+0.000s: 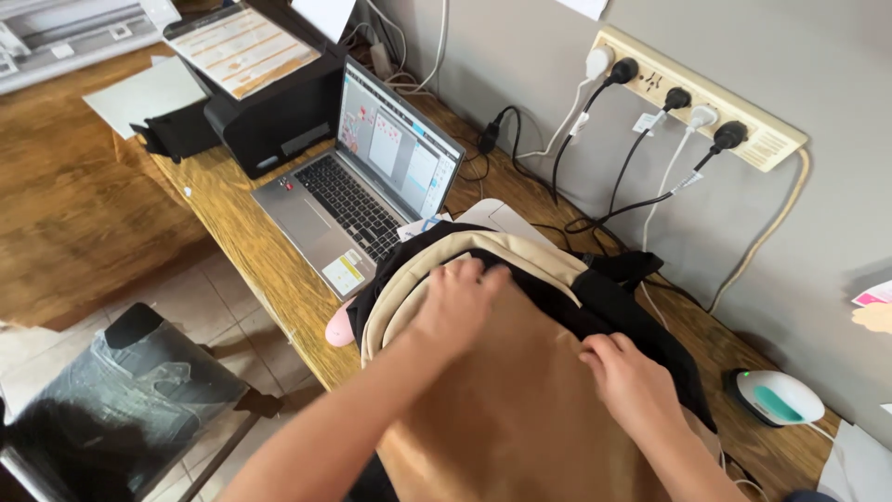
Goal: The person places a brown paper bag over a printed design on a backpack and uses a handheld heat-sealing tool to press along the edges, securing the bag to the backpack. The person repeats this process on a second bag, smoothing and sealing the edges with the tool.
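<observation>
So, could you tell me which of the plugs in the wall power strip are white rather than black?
The far-left plug and the third one are white; the other two are black.

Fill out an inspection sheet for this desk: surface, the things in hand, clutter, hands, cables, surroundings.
Surface: wooden desk against a grey wall, largely covered.
Things in hand: brown, beige and black backpack lying on the desk near its front edge.
Clutter: open laptop with its screen lit; black printer with a paper sheet on top; pink mouse half hidden beside the backpack; small white and teal device to the right.
Hands: left hand flat on the backpack's top; right hand at its black edge, grip unclear.
Cables: several black and white plugs in a wall power strip, leads trailing down behind the desk.
Surroundings: black chair on a tiled floor.
</observation>
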